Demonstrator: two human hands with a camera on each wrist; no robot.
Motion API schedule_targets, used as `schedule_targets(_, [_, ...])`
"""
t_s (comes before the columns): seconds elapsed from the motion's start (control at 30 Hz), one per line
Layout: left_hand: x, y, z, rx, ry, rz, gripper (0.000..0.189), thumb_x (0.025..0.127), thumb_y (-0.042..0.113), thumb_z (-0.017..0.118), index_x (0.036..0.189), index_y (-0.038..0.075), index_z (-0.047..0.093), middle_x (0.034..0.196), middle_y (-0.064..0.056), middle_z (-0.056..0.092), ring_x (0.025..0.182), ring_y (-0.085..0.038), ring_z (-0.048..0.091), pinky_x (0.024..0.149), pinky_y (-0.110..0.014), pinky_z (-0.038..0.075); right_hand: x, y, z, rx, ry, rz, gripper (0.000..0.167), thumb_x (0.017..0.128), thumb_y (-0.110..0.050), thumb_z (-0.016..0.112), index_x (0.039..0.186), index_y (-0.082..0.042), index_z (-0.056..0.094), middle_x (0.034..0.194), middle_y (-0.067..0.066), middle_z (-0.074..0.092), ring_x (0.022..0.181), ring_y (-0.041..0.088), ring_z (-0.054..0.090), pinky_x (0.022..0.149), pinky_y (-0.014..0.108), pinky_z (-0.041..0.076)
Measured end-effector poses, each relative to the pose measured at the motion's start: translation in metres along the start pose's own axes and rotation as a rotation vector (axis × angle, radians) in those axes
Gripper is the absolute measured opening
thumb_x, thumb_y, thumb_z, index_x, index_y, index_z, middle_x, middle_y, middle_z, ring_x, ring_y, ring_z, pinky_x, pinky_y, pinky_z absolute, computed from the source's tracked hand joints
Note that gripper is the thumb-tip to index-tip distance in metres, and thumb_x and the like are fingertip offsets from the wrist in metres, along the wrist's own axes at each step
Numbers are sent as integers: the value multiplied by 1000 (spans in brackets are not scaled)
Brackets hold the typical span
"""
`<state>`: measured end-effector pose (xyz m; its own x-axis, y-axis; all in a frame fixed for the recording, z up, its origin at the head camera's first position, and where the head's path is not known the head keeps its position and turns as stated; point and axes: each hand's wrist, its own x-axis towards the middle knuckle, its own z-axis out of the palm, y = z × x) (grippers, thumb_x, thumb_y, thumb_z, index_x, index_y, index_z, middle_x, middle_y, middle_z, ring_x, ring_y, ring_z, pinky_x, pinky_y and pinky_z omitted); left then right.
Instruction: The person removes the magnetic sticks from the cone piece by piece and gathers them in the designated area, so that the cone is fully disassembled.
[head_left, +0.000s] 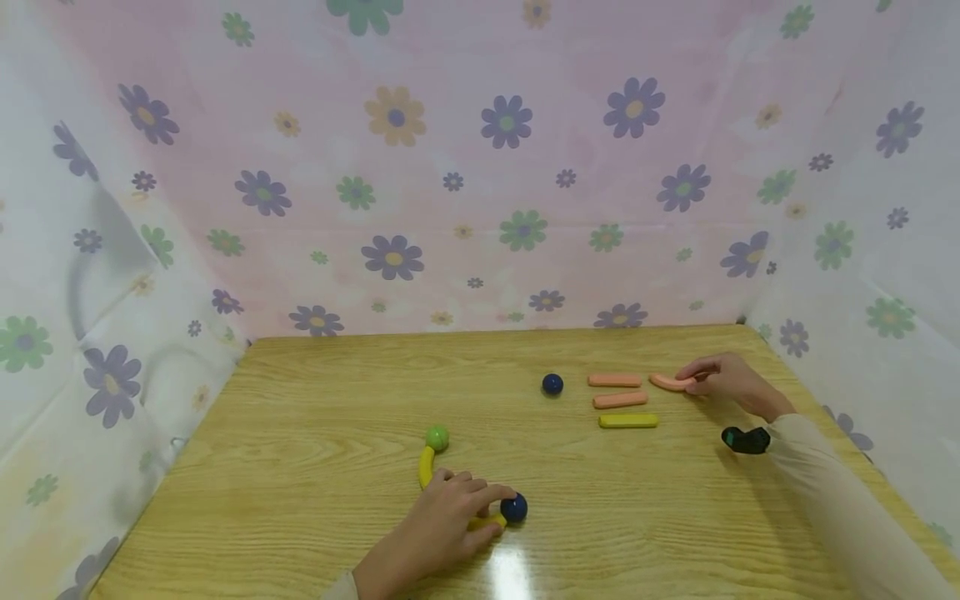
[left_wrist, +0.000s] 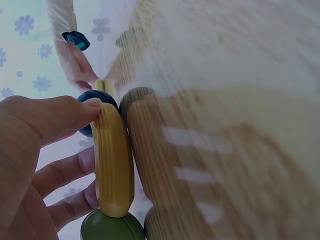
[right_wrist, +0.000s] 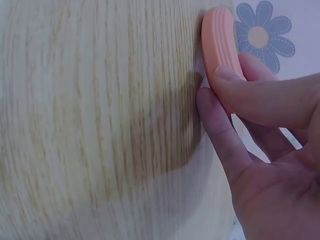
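My left hand (head_left: 453,517) pinches a yellow curved rod (left_wrist: 114,160), its thumb at the end that meets a dark blue ball (head_left: 513,507). The index finger touches the ball's top. In the left wrist view a green ball (left_wrist: 112,227) sits at the rod's other end. Beyond the knuckles, another yellow curved rod (head_left: 427,467) meets a lighter green ball (head_left: 437,438); the hand hides part of this chain. Far right, my right hand (head_left: 726,383) holds one end of a salmon curved rod (right_wrist: 220,42) between thumb and fingers, close over the table.
Left of the right hand lie two straight salmon rods (head_left: 615,380), a yellow straight rod (head_left: 628,421) and another dark blue ball (head_left: 552,384). A black device (head_left: 746,440) shows at the right wrist. Flowered cloth (head_left: 450,200) stands behind and beside the wooden table (head_left: 337,400).
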<state>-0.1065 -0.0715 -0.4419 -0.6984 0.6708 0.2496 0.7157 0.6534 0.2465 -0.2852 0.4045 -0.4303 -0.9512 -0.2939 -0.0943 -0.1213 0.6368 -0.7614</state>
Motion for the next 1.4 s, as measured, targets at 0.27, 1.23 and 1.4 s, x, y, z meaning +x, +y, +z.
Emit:
schedule_targets(0.27, [0,1,-2,-4,-3,1,37,85,37,70,120,28,62,76,19,53,74,0,46,69,-25,34,5,-5,2,-54,12,-65,19,87,5,60,104,7,67,105,21,64,89,24,61,70,31,51])
schedule_targets(1.23, [0,-1,-4,-4,-49,21,39,87,33,68,125,28,59,81,19,55,77,0,48,71,-27,37,-21,-48,12,-223,37,-265,28,83,-1,70,109,7,64,108,24,61,93,41,60,70,35,54])
schedule_targets(1.4, [-3,-4,-4,-13,-47,46,44,85,29,69,128,28,57,86,17,56,80,-2,49,73,-26,37,-30,-66,22,-204,-3,-299,29,84,-2,70,111,4,63,108,22,61,94,41,59,70,31,53])
